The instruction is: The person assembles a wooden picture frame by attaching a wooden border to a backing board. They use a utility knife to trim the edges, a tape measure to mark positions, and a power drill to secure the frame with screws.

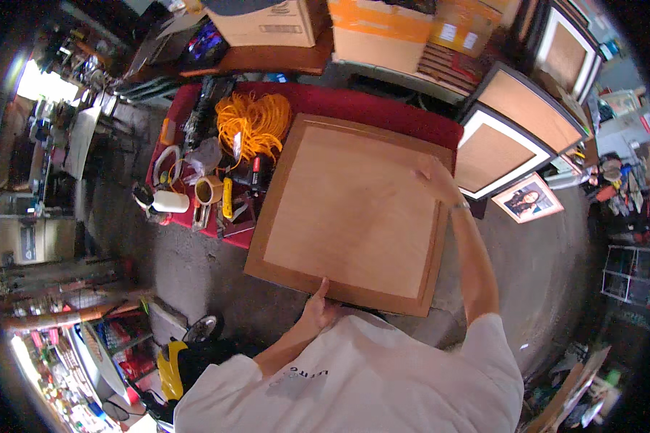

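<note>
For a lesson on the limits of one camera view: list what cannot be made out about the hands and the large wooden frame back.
- Head view: left hand fingers are hidden under the wooden frame back; only the thumb shows.
- Head view: the board's front face is turned down, unseen.
- Head view: the red-covered table beneath is mostly covered by the board.
- Head view: right hand grip on the far corner is too small to tell.

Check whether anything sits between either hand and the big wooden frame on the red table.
Nothing visible does. The left hand already holds the wooden frame at its near edge, and the right hand rests on its far right edge.
</note>
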Available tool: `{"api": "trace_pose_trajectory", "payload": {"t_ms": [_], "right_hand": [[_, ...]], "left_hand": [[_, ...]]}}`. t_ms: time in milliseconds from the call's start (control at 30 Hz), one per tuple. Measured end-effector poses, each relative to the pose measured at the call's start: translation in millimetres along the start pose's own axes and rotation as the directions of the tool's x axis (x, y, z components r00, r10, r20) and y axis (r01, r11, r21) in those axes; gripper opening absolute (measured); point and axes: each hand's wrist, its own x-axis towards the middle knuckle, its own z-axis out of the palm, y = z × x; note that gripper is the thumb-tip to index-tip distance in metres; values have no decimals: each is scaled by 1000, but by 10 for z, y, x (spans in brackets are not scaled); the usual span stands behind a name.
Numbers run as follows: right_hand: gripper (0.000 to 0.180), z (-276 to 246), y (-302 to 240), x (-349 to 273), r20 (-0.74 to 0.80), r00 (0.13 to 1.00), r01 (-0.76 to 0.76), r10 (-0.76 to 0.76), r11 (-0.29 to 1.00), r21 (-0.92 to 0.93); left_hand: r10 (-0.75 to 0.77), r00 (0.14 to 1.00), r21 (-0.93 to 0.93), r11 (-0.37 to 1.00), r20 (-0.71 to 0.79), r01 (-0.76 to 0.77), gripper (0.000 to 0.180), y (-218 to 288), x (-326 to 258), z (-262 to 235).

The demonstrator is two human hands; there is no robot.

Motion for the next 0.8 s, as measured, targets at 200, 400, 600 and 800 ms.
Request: {"api": "trace_pose_trajectory", "payload": {"t_ms": [200,400,600,800], "right_hand": [[72,528,227,1169,-149,988,-14,-26,965,-262],[79,532,-101,1555,4,958,-268,286,902,-339],[75,533,10,1593,40,939,-311,341,894,-322],[73,599,142,1405,-40,935,-351,354,896,-271]], "left_hand": [[356,921,629,683,159,-372,51,-183,132,-400],[-35,989,198,978,-141,62,50,-29,-21,-18],[-30,987,296,952,-159,77,43,-13,-6,-95],[-121,977,271,948,-178,167,43,29,68,-286]]}}
